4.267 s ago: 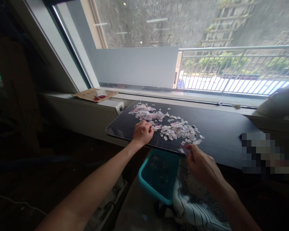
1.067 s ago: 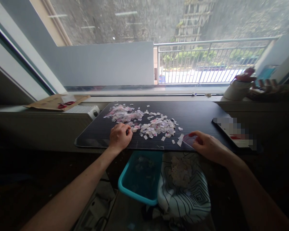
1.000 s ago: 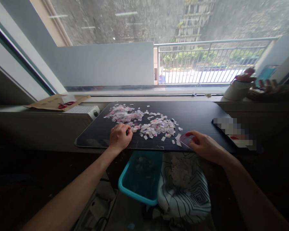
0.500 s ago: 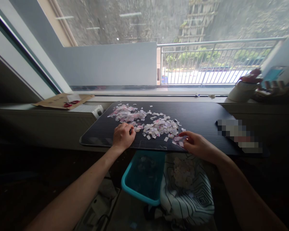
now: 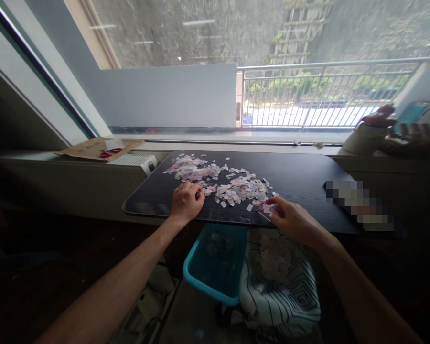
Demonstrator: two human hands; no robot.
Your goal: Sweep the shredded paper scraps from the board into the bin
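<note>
Small white and pinkish paper pieces lie in two loose heaps on the dark tabletop, a far left heap [image 5: 188, 168] and a nearer middle heap [image 5: 243, 188]. My left hand [image 5: 187, 203] rests by the table's front edge, just left of the middle heap. Its fingers are curled closed, with a small dark spot between them that I cannot identify. My right hand [image 5: 290, 217] pinches a thin see-through plastic piece [image 5: 265, 210] at the right end of that heap. Paper pieces show at or under the plastic; its exact shape is unclear.
Below the table edge stand a teal basin [image 5: 208, 289] and a container lined with striped cloth [image 5: 279, 308], both holding paper pieces. A blurred-out flat object [image 5: 358, 203] lies at the table's right. Brown paper with red-handled scissors [image 5: 111, 153] is on the sill.
The view has shifted slightly, so everything sits a little further right. The plastic piece in my right hand has tilted; my left hand stays in place.
</note>
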